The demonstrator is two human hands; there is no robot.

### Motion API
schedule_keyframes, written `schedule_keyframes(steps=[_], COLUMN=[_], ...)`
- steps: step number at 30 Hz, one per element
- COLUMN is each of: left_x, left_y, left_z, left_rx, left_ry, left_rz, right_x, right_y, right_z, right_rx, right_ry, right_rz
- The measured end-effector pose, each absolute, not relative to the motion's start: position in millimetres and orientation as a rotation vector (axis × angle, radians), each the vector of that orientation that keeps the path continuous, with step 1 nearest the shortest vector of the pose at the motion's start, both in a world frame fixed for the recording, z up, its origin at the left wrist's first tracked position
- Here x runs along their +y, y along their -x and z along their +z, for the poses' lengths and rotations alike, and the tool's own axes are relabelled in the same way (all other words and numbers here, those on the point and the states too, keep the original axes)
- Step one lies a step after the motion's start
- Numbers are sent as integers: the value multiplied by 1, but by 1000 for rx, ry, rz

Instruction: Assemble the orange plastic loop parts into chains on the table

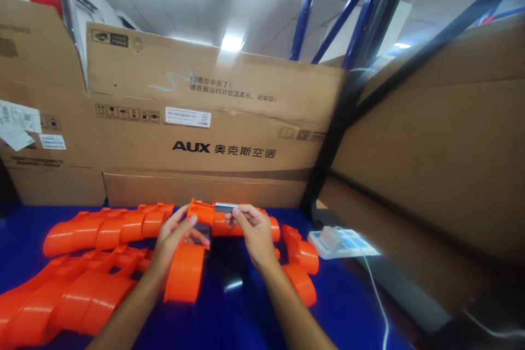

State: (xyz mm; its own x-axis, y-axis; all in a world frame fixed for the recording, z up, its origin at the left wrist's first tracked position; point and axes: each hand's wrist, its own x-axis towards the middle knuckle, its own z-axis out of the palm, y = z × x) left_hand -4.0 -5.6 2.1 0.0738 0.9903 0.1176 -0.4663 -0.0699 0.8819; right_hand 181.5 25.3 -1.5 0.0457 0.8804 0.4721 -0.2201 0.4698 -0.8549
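Observation:
My left hand (174,232) is closed on an orange plastic tape dispenser (200,211), fingers and thumb gripping its side. In my right hand (256,229), a thin grey serrated blade strip (225,208) is pinched between thumb and fingertips. The strip lies against or just beside the right end of the held dispenser; whether it is seated there I cannot tell. Just below my left hand stands another orange dispenser (185,273). More orange dispensers (234,228) lie behind my hands, partly hidden by them.
Rows of nested orange dispensers (118,227) lie on the blue tabletop (233,314) at the left, with several more (303,256) at the right. A white power strip (348,244) with a plugged-in charger and cable sits farther right. Cardboard panels (229,131) stand behind, beside a dark rack post (328,169).

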Motion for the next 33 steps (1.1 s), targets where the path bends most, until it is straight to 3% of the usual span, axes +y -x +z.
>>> schedule_keyframes(steps=[24,33], left_x=[3,1], left_y=[-8,-5], left_z=[-12,-11], left_rx=[763,790], left_ry=[-882,-826], left_rz=[1378,1480], right_x=[31,30], right_y=[-181,-179], right_z=[-11,-16], right_rx=[-1312,-1314], right_ry=[716,792], right_rz=[910,735])
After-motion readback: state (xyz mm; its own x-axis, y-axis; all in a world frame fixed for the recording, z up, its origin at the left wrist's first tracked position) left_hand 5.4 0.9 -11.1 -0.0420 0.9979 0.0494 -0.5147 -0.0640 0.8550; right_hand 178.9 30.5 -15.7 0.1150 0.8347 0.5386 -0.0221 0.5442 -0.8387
